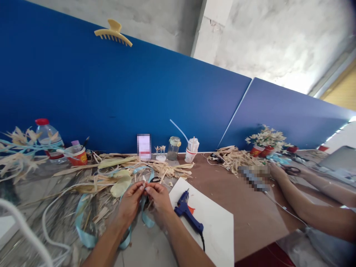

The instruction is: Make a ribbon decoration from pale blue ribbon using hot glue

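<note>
My left hand [132, 196] and my right hand [159, 196] meet at their fingertips over the work surface. Both are closed in a pinch on a small pale piece [144, 183], with a bit of light blue at its lower end. The fingers cover most of it, so its exact shape is hidden. Light blue ribbon [85, 233] lies in loops around and beneath my hands. Dried corn husks [121, 184] spread just beyond my left hand. Close to my right forearm, a blue glue gun [187, 213] rests on a white board [215, 226].
Behind the husks stand a phone [144, 146], a glass jar [174, 148] and a paper cup [191, 154]. At left are a bottle [50, 139], a red cup [76, 155] and a white cable [44, 218]. Another person's arm [300, 202] reaches in at right, near husk flowers [267, 138].
</note>
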`<state>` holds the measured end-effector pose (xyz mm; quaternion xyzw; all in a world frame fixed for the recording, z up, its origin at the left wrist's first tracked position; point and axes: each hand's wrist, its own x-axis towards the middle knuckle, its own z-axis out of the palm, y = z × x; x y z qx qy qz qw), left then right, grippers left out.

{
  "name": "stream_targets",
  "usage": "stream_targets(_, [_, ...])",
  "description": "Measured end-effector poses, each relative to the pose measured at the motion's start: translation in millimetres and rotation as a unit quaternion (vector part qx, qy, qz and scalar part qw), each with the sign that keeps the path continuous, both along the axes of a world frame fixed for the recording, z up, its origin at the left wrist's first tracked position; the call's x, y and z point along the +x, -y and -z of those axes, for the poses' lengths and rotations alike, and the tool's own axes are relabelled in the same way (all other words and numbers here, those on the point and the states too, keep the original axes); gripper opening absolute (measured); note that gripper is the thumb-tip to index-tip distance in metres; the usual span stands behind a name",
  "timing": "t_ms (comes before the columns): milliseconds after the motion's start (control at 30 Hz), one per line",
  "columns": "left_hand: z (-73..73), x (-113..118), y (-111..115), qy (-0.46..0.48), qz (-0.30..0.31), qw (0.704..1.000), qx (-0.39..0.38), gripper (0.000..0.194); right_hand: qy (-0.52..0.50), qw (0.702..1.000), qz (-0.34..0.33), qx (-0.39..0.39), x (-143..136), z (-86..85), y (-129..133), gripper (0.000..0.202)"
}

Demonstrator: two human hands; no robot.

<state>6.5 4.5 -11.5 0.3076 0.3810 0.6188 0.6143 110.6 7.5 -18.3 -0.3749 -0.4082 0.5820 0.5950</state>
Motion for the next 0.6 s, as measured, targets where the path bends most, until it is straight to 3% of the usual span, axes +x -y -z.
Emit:
stream_targets(400, [-5.6,8.2,5.7,0.001,0.039,0.999,-0.028,0.032,-0.017,0.999,0.002,-0.028,0.0,-0.9,-0.4,0.018])
stream_targets(600, [-8.8,6.5,9.1,-0.009,0.063,0.997,-0.030,0.042,-0.051,0.997,0.011,-0.052,0.9,-2.0,1.0,0.014])
